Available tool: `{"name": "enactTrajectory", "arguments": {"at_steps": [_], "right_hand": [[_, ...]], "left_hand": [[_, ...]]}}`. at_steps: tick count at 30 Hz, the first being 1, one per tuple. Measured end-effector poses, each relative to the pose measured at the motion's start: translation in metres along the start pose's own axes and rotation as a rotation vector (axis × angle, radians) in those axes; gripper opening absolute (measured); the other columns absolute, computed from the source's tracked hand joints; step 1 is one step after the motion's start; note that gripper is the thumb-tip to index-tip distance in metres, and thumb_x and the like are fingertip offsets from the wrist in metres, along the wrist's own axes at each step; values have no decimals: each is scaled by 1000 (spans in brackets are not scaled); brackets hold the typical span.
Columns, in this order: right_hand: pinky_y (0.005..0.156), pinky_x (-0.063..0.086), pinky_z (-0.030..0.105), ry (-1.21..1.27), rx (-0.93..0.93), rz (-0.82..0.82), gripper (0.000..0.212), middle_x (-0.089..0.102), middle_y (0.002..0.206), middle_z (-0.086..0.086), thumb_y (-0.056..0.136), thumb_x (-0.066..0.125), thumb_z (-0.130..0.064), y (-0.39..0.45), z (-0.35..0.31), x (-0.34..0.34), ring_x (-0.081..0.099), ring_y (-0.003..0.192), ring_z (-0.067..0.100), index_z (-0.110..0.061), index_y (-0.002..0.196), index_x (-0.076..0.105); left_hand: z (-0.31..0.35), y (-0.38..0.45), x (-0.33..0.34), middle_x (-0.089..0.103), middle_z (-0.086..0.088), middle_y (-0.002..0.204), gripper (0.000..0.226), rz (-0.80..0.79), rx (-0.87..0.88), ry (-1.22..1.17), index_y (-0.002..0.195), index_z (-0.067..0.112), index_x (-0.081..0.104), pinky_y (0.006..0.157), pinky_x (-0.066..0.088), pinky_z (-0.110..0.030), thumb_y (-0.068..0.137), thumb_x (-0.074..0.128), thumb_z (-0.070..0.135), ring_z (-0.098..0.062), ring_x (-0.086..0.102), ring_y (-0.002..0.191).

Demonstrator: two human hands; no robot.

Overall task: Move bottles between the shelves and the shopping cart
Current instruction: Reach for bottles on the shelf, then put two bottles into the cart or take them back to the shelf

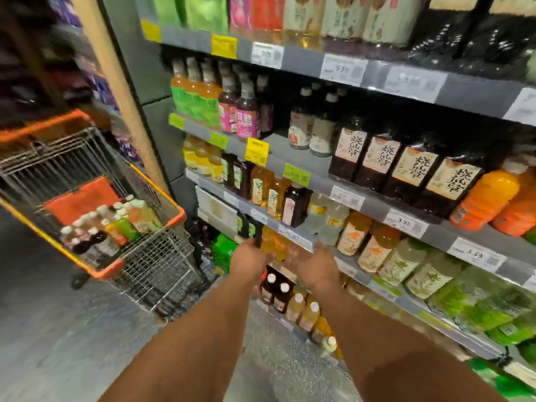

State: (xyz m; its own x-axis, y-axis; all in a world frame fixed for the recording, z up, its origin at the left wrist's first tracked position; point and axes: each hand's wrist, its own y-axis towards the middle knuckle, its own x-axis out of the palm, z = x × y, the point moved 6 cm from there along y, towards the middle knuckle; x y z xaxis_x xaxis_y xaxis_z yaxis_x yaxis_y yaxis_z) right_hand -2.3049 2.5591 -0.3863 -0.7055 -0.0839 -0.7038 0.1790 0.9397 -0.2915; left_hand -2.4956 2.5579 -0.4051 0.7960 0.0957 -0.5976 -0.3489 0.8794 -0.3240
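Observation:
An orange-rimmed wire shopping cart (178, 216) stands at the left and holds several bottles (101, 230), dark, amber and green-labelled. Both my arms reach toward a low shelf of drinks. My left hand (249, 264) is closed around the base of a dark bottle with a green label (251, 227) at the shelf front. My right hand (317, 266) is motion-blurred just right of it, in front of amber bottles (275, 246). Whether it holds anything is unclear.
Grey shelves (301, 163) with price tags rise on the right, packed with dark, orange, amber and green bottles. More bottles (280, 291) stand on the lowest level under my hands. A beige pillar (121, 82) stands behind the cart. Grey floor (72, 343) lies at the lower left.

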Motion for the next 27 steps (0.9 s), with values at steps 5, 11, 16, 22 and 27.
{"name": "enactTrajectory", "arguments": {"at_steps": [5,11,16,22,27], "right_hand": [[83,53,39,-105,-155,-108,62,66,107,13,74,72,-54,-30,-90,90,63,101,33,-9,114,58],[95,48,44,-65,-281,-214,82,56,131,14,73,77,-52,-64,-180,187,55,117,35,-9,135,46],[96,46,41,-117,-414,-285,83,53,135,13,75,76,-52,-67,-245,248,52,122,33,-8,137,45],[95,48,43,-167,-456,-363,75,58,129,12,76,75,-52,-26,-297,308,55,118,34,-10,133,48],[97,48,43,-177,-451,-430,82,55,134,13,75,76,-50,23,-339,347,53,121,34,-9,138,44]], "left_hand": [[-77,3,-101,70,-10,112,57,124,-112,-182,117,17,64,82,54,-32,67,84,34,-30,68,101],[-153,18,-213,59,-8,136,89,289,-206,-143,147,21,42,89,44,-27,72,82,48,-26,58,119],[-196,41,-267,62,-5,130,92,368,-273,-236,151,21,34,81,54,-33,76,81,45,-17,65,92],[-227,97,-300,60,-8,133,93,435,-343,-295,150,20,37,86,58,-41,73,83,42,-24,65,104],[-236,147,-326,66,8,100,86,482,-423,-337,145,23,44,61,57,-22,72,85,41,-7,66,74]]}}
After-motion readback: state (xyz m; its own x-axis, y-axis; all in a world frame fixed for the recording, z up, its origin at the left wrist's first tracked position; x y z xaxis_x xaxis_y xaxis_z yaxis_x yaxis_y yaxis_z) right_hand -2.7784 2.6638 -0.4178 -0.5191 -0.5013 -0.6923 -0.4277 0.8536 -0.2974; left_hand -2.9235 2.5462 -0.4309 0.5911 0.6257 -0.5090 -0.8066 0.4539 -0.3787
